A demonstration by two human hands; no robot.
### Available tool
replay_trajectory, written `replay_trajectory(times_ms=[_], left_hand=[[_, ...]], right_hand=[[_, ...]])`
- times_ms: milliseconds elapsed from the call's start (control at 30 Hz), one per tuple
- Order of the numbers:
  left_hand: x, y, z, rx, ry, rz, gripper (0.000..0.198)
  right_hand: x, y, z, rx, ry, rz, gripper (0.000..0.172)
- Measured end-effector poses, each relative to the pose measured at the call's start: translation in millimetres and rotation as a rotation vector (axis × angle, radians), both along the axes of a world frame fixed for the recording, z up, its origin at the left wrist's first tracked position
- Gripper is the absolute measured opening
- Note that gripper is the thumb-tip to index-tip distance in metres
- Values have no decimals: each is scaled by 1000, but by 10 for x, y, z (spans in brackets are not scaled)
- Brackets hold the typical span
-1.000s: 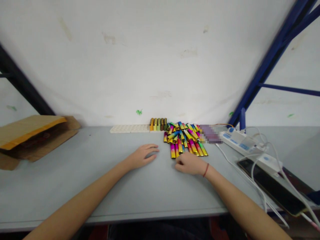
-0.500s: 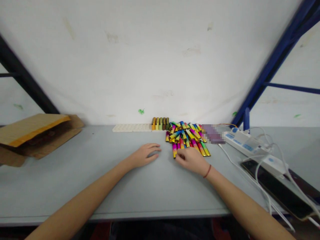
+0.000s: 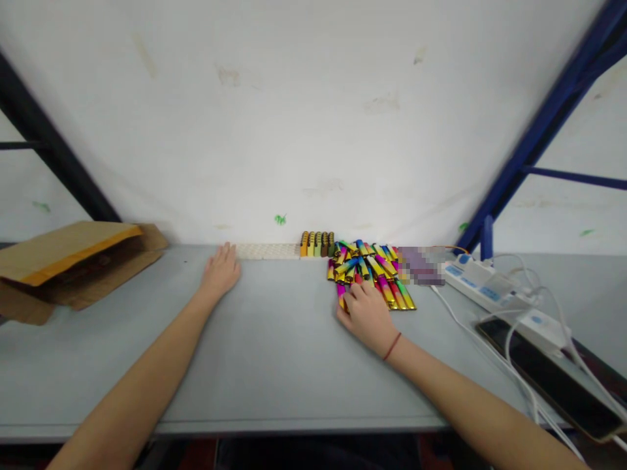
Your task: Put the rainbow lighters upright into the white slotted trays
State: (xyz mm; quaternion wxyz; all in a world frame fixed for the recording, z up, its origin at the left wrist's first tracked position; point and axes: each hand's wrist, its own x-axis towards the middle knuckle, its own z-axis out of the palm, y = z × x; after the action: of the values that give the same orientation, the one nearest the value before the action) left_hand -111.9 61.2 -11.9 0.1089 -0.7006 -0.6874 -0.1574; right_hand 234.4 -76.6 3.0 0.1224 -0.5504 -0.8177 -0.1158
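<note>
My left hand (image 3: 223,269) lies with its fingers stretched out at the left end of a flat white tray (image 3: 267,250) with rows of small holes. Its fingertips reach the tray's edge. Several upright lighters (image 3: 317,244) with dark tops stand in rows at the tray's right end. My right hand (image 3: 365,314) rests over the front of a heap of shiny rainbow-coloured lighters (image 3: 375,261). Its fingers are bent, with the thumb apart from them, and I see nothing lifted in it. The hand hides part of the front row.
A brown paper envelope (image 3: 78,261) lies gaping on the left. At right are a white power strip (image 3: 504,300) with cables, a dark phone (image 3: 543,375) and a purple, partly blurred item (image 3: 418,264). A white wall (image 3: 313,130) rises behind the table (image 3: 274,365).
My left hand has moved left and away from me, from the middle of the table to the tray's left end. My right hand has shifted slightly, its fingers now over the front lighters.
</note>
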Motion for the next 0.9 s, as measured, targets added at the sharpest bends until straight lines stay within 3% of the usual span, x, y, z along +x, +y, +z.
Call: replay_trajectory(times_ms=[133, 333, 500, 700, 800, 900], left_hand=[[-45, -44, 41, -190, 62, 39, 46], [-36, -259, 323, -297, 191, 190, 41], [20, -437, 444, -427, 214, 204, 28], [324, -659, 448, -466, 249, 50, 18], [561, -778, 458, -471, 321, -98, 16], [797, -877, 458, -478, 380, -219, 19]], right_hand=[[-106, -66, -15, -41, -21, 82, 21], [-262, -122, -17, -125, -35, 193, 19], [-323, -81, 128, -275, -91, 257, 17], [-222, 48, 325, -360, 261, 179, 15], [-81, 122, 310, -342, 497, 182, 21], [55, 181, 256, -423, 776, 194, 22]])
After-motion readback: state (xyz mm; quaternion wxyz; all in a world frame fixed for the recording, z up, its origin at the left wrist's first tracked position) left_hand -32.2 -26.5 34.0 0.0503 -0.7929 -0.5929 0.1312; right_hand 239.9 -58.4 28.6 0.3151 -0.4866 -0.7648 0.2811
